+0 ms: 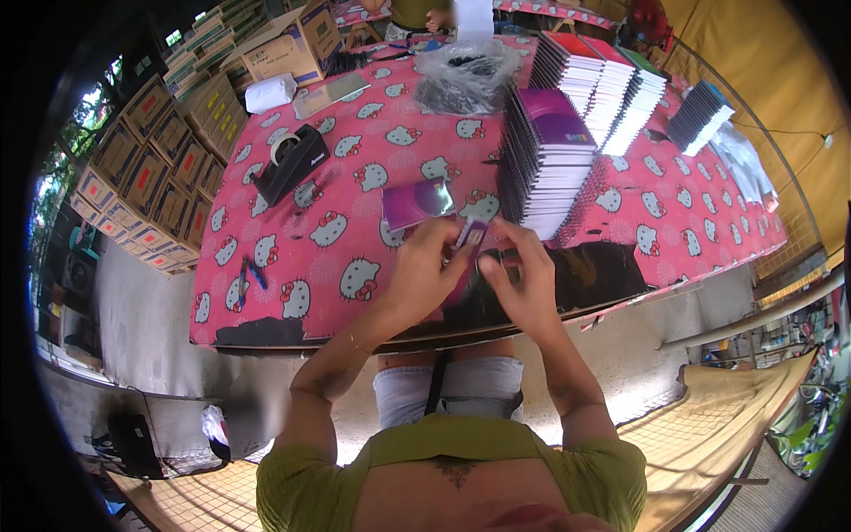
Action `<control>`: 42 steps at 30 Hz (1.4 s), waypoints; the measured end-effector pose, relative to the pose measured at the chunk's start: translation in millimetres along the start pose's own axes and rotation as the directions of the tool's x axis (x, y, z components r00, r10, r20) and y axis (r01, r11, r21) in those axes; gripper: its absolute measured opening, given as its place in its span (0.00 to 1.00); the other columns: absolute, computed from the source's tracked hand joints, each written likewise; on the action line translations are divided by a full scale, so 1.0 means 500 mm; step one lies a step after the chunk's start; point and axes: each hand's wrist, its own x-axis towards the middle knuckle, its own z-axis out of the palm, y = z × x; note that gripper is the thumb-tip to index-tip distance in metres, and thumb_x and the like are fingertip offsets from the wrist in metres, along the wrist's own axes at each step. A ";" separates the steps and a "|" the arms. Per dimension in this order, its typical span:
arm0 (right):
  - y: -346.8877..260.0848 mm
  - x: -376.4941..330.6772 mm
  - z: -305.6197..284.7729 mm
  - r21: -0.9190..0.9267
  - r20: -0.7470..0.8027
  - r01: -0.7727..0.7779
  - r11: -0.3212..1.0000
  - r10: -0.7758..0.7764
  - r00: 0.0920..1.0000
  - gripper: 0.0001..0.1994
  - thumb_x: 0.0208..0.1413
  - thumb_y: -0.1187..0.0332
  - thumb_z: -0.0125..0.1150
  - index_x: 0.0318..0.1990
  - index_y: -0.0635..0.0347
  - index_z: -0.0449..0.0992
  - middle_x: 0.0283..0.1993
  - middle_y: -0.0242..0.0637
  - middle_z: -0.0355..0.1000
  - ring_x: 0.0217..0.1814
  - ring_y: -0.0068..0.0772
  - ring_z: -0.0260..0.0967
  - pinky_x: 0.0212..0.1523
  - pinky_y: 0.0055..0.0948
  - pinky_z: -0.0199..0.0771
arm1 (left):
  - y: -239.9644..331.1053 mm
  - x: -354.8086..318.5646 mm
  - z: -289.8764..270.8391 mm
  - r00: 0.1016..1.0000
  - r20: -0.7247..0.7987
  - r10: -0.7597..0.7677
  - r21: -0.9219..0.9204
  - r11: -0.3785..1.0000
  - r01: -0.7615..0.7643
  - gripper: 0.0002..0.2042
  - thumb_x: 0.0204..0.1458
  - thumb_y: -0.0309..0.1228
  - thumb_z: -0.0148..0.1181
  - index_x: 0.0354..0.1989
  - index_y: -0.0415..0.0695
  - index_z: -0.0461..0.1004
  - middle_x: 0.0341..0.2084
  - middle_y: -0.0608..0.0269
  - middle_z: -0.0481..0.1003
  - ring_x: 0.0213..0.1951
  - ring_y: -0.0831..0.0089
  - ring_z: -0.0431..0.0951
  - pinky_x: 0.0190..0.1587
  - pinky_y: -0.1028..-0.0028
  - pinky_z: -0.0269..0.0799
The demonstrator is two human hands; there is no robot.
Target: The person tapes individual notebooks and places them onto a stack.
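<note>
Remotely, I'm seeing a purple item [473, 233] near, a pink cat-patterned tablecloth [325, 268], a black tape dispenser [300, 168] left.

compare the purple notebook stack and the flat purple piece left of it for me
The stack rises tall in many layers; the piece is thin and lies flat. The stack shows dark coils along its side; on the piece, none can be made out. Both have purple faces turned up and rest on the pink table.
</note>
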 end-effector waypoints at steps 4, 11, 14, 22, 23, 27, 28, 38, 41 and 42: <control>-0.071 0.038 -0.066 0.105 -0.076 0.070 0.992 -0.063 0.995 0.33 0.56 0.71 0.66 0.69 0.63 0.62 0.57 0.40 0.67 0.57 0.33 0.70 0.51 0.29 0.75 | 0.140 0.106 -0.053 0.856 -0.130 0.501 0.118 0.865 -0.488 0.16 0.58 0.34 0.62 0.54 0.44 0.75 0.46 0.56 0.76 0.45 0.70 0.75 0.49 0.69 0.69; -0.021 0.331 -0.232 0.307 -0.035 -0.082 0.948 0.097 0.995 0.28 0.57 0.74 0.64 0.66 0.66 0.67 0.41 0.30 0.72 0.39 0.18 0.70 0.41 0.19 0.71 | 0.146 0.473 -0.003 0.773 -0.163 0.613 0.017 0.785 -0.619 0.16 0.57 0.37 0.63 0.54 0.51 0.79 0.39 0.59 0.75 0.39 0.66 0.74 0.45 0.72 0.69; 0.118 0.398 -0.291 -0.081 0.098 -0.138 0.987 0.145 0.985 0.28 0.56 0.64 0.67 0.61 0.69 0.72 0.34 0.33 0.74 0.34 0.23 0.70 0.39 0.24 0.71 | 0.111 0.533 0.077 0.788 -0.010 0.616 0.392 0.727 -0.563 0.16 0.57 0.39 0.63 0.52 0.50 0.80 0.40 0.58 0.76 0.41 0.61 0.75 0.48 0.68 0.70; 0.120 0.319 -0.326 -0.184 -0.276 -0.021 0.983 -0.032 0.961 0.24 0.61 0.56 0.64 0.60 0.59 0.75 0.53 0.37 0.73 0.48 0.25 0.68 0.48 0.26 0.69 | -0.012 0.415 0.022 0.876 -0.323 0.357 -0.128 0.901 -0.414 0.15 0.56 0.39 0.63 0.46 0.43 0.80 0.43 0.52 0.77 0.45 0.51 0.78 0.50 0.58 0.72; 0.058 0.285 -0.302 -0.073 -0.336 0.069 0.995 -0.090 0.938 0.19 0.63 0.62 0.62 0.59 0.59 0.76 0.51 0.35 0.74 0.47 0.22 0.67 0.47 0.25 0.68 | -0.071 0.359 -0.024 0.899 -0.117 0.423 0.097 0.905 -0.413 0.14 0.56 0.38 0.63 0.45 0.42 0.80 0.43 0.52 0.78 0.44 0.51 0.78 0.48 0.59 0.73; -0.028 0.122 -0.218 0.047 -0.173 0.237 0.970 -0.226 0.959 0.14 0.59 0.71 0.61 0.51 0.62 0.78 0.48 0.37 0.77 0.43 0.26 0.70 0.48 0.26 0.69 | -0.236 0.159 -0.055 0.924 0.277 0.264 0.486 0.791 -0.371 0.12 0.55 0.33 0.62 0.44 0.39 0.79 0.45 0.52 0.78 0.45 0.52 0.79 0.46 0.62 0.76; -0.032 0.104 -0.179 0.065 -0.056 0.319 0.945 -0.316 0.947 0.13 0.56 0.72 0.63 0.48 0.62 0.79 0.46 0.40 0.78 0.43 0.31 0.72 0.49 0.28 0.70 | -0.278 0.125 -0.046 0.925 0.270 0.269 0.530 0.760 -0.376 0.13 0.56 0.33 0.62 0.46 0.39 0.78 0.46 0.52 0.78 0.45 0.53 0.79 0.47 0.62 0.76; 0.131 0.019 0.041 0.297 0.282 -0.183 0.937 0.097 0.954 0.18 0.59 0.75 0.63 0.57 0.61 0.75 0.52 0.35 0.71 0.52 0.26 0.71 0.51 0.24 0.70 | -0.293 0.083 -0.051 0.868 0.229 0.440 0.701 0.545 -0.461 0.23 0.48 0.29 0.59 0.56 0.40 0.70 0.50 0.51 0.76 0.52 0.53 0.77 0.57 0.58 0.71; 0.140 0.013 0.062 0.148 0.066 -0.013 0.989 0.003 0.998 0.23 0.53 0.76 0.68 0.58 0.63 0.73 0.52 0.41 0.72 0.53 0.29 0.71 0.50 0.25 0.73 | -0.172 0.058 -0.042 0.885 0.242 0.397 0.657 0.604 -0.451 0.18 0.52 0.29 0.58 0.52 0.41 0.73 0.46 0.52 0.77 0.47 0.55 0.78 0.52 0.58 0.71; 0.141 0.007 0.071 0.082 0.011 0.043 0.996 -0.044 0.999 0.24 0.51 0.76 0.70 0.57 0.64 0.73 0.52 0.43 0.72 0.53 0.29 0.71 0.48 0.25 0.74 | -0.154 0.046 -0.031 0.878 0.247 0.409 0.544 0.692 -0.475 0.16 0.52 0.29 0.58 0.50 0.42 0.74 0.43 0.53 0.78 0.45 0.55 0.79 0.50 0.58 0.71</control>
